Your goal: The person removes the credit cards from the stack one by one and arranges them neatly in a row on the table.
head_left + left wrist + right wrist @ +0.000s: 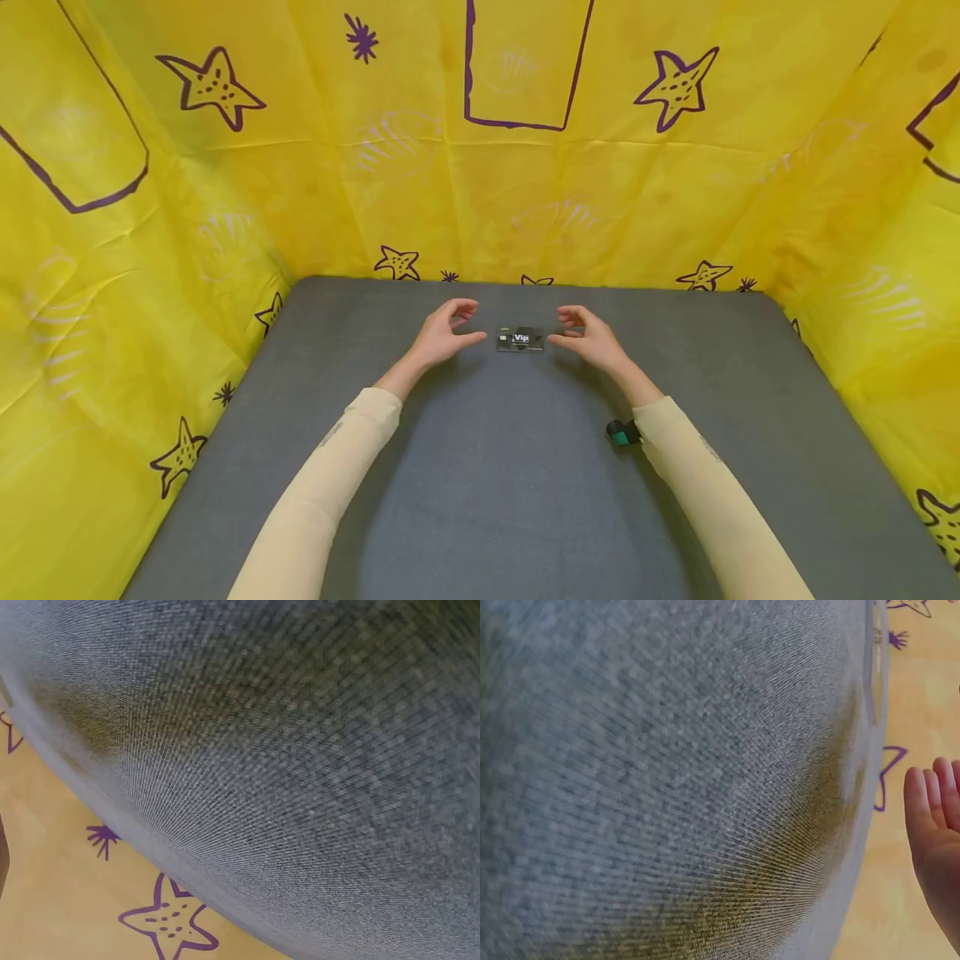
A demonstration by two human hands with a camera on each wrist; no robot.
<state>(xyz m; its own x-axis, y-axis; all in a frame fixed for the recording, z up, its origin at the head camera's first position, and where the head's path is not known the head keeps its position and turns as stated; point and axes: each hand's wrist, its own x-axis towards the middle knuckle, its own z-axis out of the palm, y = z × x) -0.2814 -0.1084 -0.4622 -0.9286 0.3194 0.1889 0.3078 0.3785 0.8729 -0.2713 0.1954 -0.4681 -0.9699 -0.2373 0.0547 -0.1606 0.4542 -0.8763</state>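
A dark bank card (520,343) with a chip and a white "Vip" print lies flat on the grey table in the head view. Just left of it is my left hand (444,335), its fingers loosely bent and its thumb pointing toward the card's edge. On the other side, my right hand (590,338) mirrors that pose, thumb tip close to the card's right edge. Neither hand holds anything. Several fingers of a hand (936,817) show at the right edge of the right wrist view; the left wrist view is mostly table cloth.
Beside my right sleeve (705,483) lies a small black and green object (622,432), partly covered by the forearm. Yellow cloth (450,192) with purple starfish drawings hangs behind and along both sides of the grey table (487,500).
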